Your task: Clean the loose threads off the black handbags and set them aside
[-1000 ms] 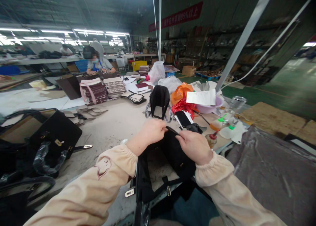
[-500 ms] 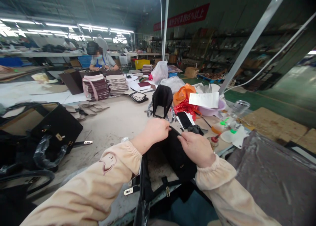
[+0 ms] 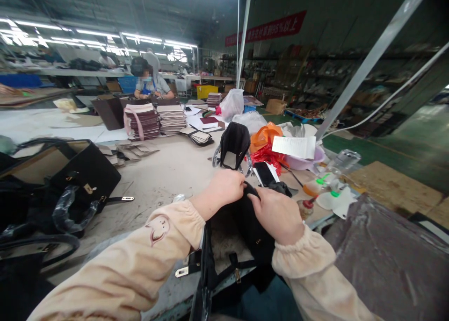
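Observation:
A black handbag [image 3: 253, 225] stands at the table's near edge, its body partly covered by my hands and sleeves. My left hand [image 3: 227, 185] is closed on the bag's upper edge, fingers curled over it. On the same edge, a little to the right, my right hand [image 3: 277, 211] pinches with thumb and fingers. A strap with a metal plate [image 3: 182, 271] sticks out from the bag's left side. Straight beyond my hands is another small black bag [image 3: 235, 143], open, with plastic-wrapped handles. Inside the held bag, little can be made out.
More black handbags [image 3: 87, 181] lie at the left. Stacks of dark panels [image 3: 140, 122] stand farther back, near a co-worker [image 3: 152, 85]. At the right are a phone [image 3: 265, 174], red and orange plastic bags [image 3: 267, 150], a purple basin [image 3: 310, 160], bottles [image 3: 315, 184] and a metal post [image 3: 372, 61].
My right hand has shifted slightly left along the bag's edge, closer to my left hand. The whole view has turned a little to the left.

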`<state>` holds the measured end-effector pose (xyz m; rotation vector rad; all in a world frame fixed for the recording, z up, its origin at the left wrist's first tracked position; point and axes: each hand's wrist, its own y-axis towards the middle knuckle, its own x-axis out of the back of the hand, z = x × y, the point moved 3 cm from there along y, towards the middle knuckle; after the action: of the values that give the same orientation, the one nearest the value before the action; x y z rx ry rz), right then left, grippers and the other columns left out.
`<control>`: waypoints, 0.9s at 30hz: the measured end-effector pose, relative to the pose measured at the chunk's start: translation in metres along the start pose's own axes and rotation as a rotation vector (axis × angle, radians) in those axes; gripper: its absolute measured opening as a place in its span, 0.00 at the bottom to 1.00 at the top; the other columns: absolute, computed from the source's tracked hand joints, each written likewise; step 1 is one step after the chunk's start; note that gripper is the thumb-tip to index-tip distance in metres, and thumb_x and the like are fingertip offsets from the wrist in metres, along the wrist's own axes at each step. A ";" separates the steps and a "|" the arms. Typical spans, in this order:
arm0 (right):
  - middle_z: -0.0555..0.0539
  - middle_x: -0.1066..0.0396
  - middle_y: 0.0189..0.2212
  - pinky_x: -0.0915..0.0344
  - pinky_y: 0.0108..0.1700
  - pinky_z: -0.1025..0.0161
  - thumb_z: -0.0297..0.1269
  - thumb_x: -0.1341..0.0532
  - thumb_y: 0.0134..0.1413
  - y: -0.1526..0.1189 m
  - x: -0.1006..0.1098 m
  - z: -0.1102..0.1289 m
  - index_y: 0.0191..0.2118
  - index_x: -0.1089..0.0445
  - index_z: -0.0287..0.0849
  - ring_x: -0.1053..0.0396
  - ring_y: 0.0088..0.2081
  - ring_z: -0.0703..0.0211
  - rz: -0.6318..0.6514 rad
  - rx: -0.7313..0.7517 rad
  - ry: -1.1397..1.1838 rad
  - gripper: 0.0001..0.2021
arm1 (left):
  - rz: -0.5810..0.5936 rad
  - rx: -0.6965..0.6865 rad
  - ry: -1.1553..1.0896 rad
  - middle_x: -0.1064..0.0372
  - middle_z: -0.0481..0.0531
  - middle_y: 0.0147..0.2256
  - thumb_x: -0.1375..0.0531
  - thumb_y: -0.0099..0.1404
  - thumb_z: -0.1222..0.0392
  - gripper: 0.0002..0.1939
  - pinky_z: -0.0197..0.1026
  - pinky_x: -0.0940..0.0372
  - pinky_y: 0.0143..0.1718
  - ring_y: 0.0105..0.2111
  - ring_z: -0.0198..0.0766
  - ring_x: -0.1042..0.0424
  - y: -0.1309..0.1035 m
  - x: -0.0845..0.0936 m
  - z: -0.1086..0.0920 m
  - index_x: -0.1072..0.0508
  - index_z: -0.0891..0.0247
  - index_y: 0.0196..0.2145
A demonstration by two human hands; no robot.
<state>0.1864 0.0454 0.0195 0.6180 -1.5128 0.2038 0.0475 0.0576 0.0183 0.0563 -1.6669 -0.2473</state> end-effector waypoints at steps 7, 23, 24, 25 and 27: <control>0.42 0.25 0.29 0.42 0.27 0.63 0.43 0.52 0.62 0.027 -0.009 0.008 0.32 0.29 0.42 0.27 0.31 0.53 0.015 -0.015 -0.019 0.18 | 0.000 0.015 -0.002 0.25 0.57 0.33 0.48 0.60 0.62 0.12 0.43 0.34 0.36 0.35 0.45 0.27 0.000 0.000 0.001 0.24 0.62 0.31; 0.46 0.26 0.25 0.53 0.24 0.63 0.40 0.49 0.60 -0.012 -0.003 -0.014 0.27 0.32 0.42 0.29 0.27 0.57 0.007 0.036 -0.078 0.15 | -0.003 0.029 -0.007 0.25 0.55 0.32 0.47 0.62 0.52 0.14 0.42 0.34 0.34 0.34 0.44 0.27 -0.003 -0.001 0.003 0.24 0.60 0.31; 0.46 0.27 0.25 0.53 0.24 0.63 0.40 0.48 0.60 -0.016 -0.003 -0.016 0.27 0.32 0.42 0.29 0.27 0.57 0.011 0.036 -0.077 0.15 | -0.009 0.025 -0.008 0.25 0.55 0.32 0.47 0.63 0.52 0.14 0.42 0.34 0.34 0.34 0.44 0.27 -0.003 -0.002 0.003 0.24 0.60 0.30; 0.46 0.27 0.25 0.53 0.24 0.63 0.40 0.48 0.60 -0.019 -0.002 -0.018 0.27 0.32 0.42 0.29 0.27 0.57 0.016 0.037 -0.074 0.14 | -0.013 0.023 -0.009 0.25 0.55 0.31 0.47 0.62 0.52 0.14 0.42 0.34 0.33 0.34 0.44 0.27 -0.004 -0.002 0.003 0.24 0.60 0.30; 0.47 0.27 0.25 0.52 0.25 0.63 0.41 0.48 0.60 -0.024 -0.002 -0.022 0.27 0.32 0.43 0.29 0.27 0.57 0.040 0.041 -0.071 0.14 | -0.021 0.022 -0.012 0.26 0.55 0.31 0.46 0.62 0.52 0.14 0.42 0.35 0.33 0.33 0.43 0.27 -0.004 -0.002 0.003 0.24 0.61 0.30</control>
<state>0.2174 0.0370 0.0130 0.6331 -1.5939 0.2463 0.0443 0.0540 0.0149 0.0886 -1.6813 -0.2459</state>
